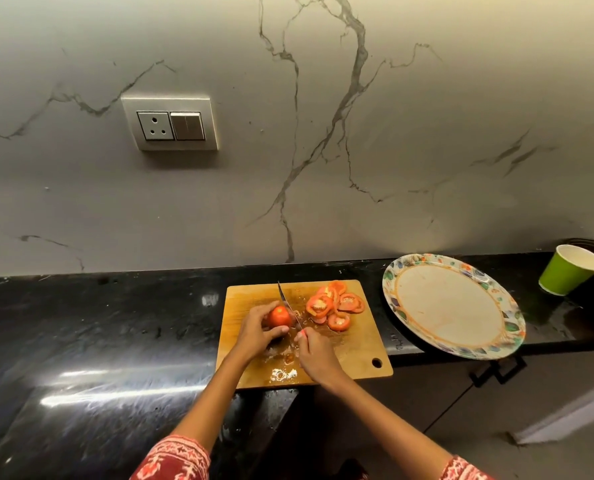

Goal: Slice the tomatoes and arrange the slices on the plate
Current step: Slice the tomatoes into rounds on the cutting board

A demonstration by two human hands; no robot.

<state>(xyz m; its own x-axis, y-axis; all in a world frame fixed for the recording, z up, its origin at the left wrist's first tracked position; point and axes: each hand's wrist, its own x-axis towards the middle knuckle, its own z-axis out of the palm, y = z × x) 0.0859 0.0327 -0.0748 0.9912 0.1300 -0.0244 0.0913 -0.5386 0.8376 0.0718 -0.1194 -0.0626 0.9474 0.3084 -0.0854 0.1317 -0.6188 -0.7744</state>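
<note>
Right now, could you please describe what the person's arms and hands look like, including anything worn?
Both forearms are bare, as are the left hand and right hand. Sleeves end near the elbows, in red fabric with a white woven-style pattern. No rings, watch or gloves show.

Left hand (254,332) grips the tomato (279,317) on the cutting board (354,344), right hand (314,353) sets the knife (288,304) against it, slices (337,304) piled beside.
</note>
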